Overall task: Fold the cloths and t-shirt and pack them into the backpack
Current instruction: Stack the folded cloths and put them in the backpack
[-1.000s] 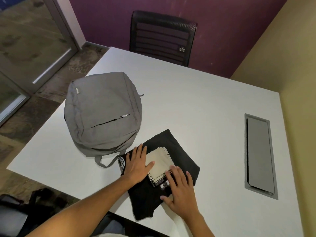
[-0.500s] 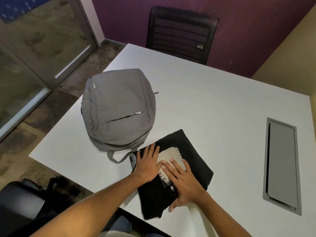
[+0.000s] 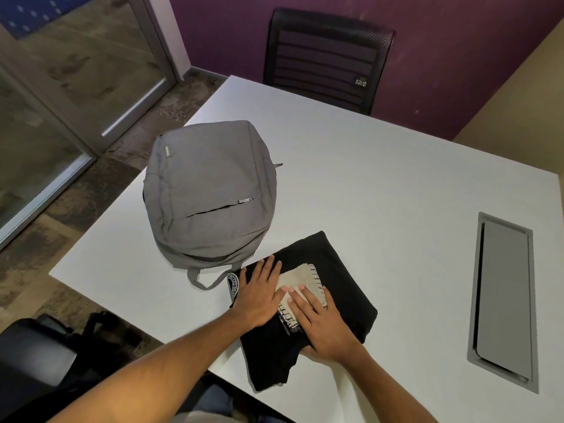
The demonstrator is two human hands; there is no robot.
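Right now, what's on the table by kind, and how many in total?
Backpack: 1, grey, zipped
Black t-shirt: 1, folded
Beige cloth: 1, on the t-shirt, under both hands
Total: 3

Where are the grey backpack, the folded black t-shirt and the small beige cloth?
grey backpack [image 3: 210,190]: head view, middle of its front panel.
black t-shirt [image 3: 345,276]: head view, bare upper right part.
beige cloth [image 3: 300,277]: head view, uncovered top between the hands.

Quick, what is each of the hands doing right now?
Left hand: open, pressing flat on the black t-shirt and beige cloth.
Right hand: open, flat on the same stack.
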